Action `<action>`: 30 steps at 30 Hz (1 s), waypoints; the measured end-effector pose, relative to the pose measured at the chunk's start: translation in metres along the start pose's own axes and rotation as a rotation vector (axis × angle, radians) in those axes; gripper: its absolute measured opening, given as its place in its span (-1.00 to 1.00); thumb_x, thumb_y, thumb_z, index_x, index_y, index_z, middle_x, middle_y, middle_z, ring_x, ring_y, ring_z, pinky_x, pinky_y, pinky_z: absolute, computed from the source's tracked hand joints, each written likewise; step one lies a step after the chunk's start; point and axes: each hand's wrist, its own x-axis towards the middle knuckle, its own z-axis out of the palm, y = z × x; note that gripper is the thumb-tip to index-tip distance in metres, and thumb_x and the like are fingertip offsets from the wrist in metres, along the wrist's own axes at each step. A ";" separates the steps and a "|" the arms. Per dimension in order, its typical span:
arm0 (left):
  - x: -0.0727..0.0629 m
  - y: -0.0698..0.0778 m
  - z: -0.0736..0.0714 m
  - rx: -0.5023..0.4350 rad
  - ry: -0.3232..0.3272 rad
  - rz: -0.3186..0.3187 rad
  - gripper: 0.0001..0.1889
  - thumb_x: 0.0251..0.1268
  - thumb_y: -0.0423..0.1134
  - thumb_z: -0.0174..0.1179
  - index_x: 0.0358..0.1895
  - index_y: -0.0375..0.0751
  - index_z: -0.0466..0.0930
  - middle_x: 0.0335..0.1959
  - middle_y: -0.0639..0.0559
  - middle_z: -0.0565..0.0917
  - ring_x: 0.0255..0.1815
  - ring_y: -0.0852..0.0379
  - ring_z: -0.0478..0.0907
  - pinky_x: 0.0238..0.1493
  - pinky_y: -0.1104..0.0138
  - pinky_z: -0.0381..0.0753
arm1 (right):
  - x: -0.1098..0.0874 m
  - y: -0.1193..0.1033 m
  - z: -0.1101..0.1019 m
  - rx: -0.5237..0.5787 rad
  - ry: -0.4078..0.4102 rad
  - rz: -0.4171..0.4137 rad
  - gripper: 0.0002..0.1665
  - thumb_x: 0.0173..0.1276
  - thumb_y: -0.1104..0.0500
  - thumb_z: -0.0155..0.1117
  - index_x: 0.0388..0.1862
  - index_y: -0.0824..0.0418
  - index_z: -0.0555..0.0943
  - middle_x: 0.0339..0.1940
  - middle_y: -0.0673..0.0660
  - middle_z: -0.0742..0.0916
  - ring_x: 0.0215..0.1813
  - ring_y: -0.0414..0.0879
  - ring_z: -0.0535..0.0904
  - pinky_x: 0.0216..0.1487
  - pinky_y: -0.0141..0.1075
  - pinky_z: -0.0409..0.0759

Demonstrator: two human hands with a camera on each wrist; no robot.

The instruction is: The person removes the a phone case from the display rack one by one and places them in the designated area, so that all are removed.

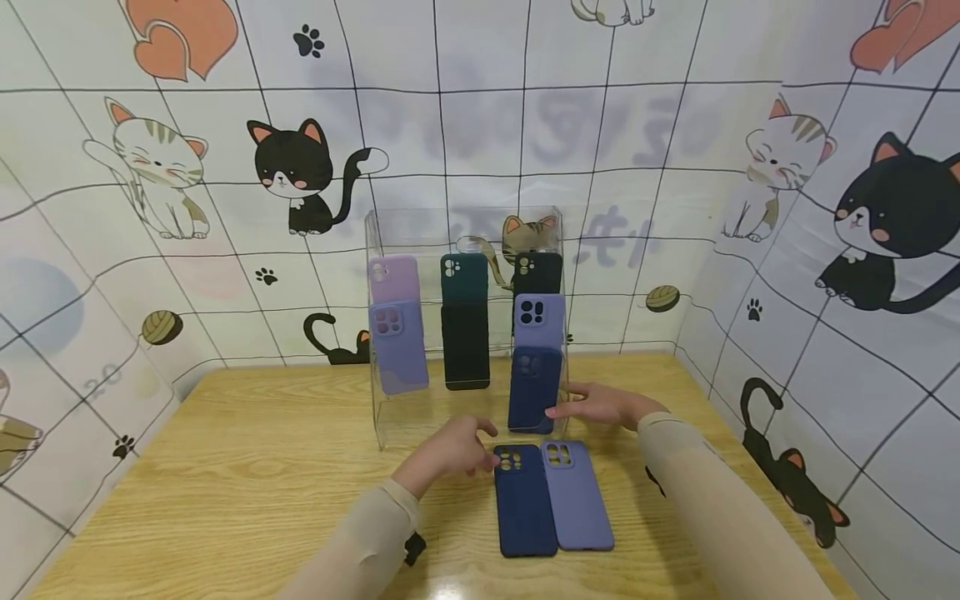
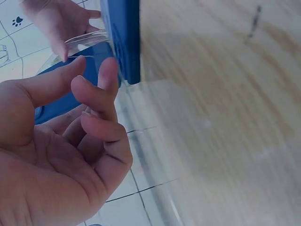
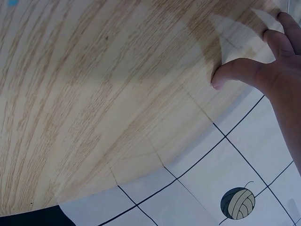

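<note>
A clear display stand (image 1: 467,218) holds phone cases in several tiers. At its lower right leans a dark blue case (image 1: 534,387), with a lavender case (image 1: 551,319) above. My right hand (image 1: 603,404) grips the stand's right side: the thumb is at the dark blue case's lower corner, other fingers farther back. My left hand (image 1: 453,447) is loosely curled beside another dark blue phone case (image 1: 527,508) lying on the table; its fingertips (image 2: 109,70) are close to the case's edge, contact cannot be told. A second lavender case (image 1: 581,504) lies alongside.
On the stand are also a pink-lilac case (image 1: 393,277), a lavender case (image 1: 401,354), a dark green case (image 1: 465,279), a black case (image 1: 467,354) and another black case (image 1: 543,271). A cat-patterned sheet (image 1: 480,133) backs the wooden table (image 1: 285,467).
</note>
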 end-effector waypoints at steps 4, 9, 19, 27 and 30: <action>-0.002 0.005 -0.004 -0.005 -0.001 0.027 -0.50 0.40 -0.36 0.40 0.37 -0.30 0.58 -0.26 -0.10 0.85 -0.53 -0.05 0.59 -0.37 0.25 0.50 | 0.001 0.001 0.000 0.005 0.000 0.006 0.35 0.26 -0.62 0.30 0.79 0.05 0.09 0.76 0.34 0.23 0.74 0.41 0.13 0.59 0.39 0.24; -0.003 0.010 -0.007 -0.012 -0.010 0.045 -0.51 0.41 -0.36 0.40 0.36 -0.32 0.59 -0.22 -0.16 0.86 -0.54 -0.07 0.59 -0.39 0.27 0.49 | -0.001 0.000 -0.001 0.004 0.001 0.009 0.35 0.26 -0.61 0.30 0.79 0.06 0.09 0.76 0.35 0.23 0.73 0.42 0.13 0.58 0.40 0.22; 0.000 0.023 -0.016 -0.002 0.014 0.104 -0.51 0.41 -0.32 0.40 0.36 -0.30 0.59 -0.25 -0.13 0.85 -0.43 -0.25 0.68 -0.37 0.28 0.53 | -0.003 -0.002 -0.001 0.004 -0.005 0.000 0.33 0.28 -0.61 0.28 0.79 0.05 0.08 0.76 0.35 0.23 0.74 0.41 0.13 0.58 0.41 0.22; 0.008 0.040 -0.021 0.049 0.107 0.162 -0.54 0.42 -0.21 0.43 0.32 -0.20 0.64 -0.25 -0.03 0.82 -0.38 -0.15 0.74 -0.35 0.20 0.67 | -0.003 -0.001 -0.001 0.004 -0.009 -0.005 0.33 0.29 -0.59 0.30 0.80 0.06 0.08 0.76 0.36 0.23 0.73 0.43 0.14 0.56 0.43 0.23; 0.009 0.050 -0.023 0.095 0.185 0.187 -0.55 0.45 -0.15 0.42 0.33 -0.14 0.64 -0.20 -0.03 0.82 -0.34 -0.06 0.75 -0.31 0.21 0.68 | -0.003 -0.002 -0.001 0.001 -0.008 -0.007 0.33 0.29 -0.59 0.29 0.79 0.07 0.08 0.75 0.37 0.23 0.72 0.44 0.15 0.55 0.43 0.24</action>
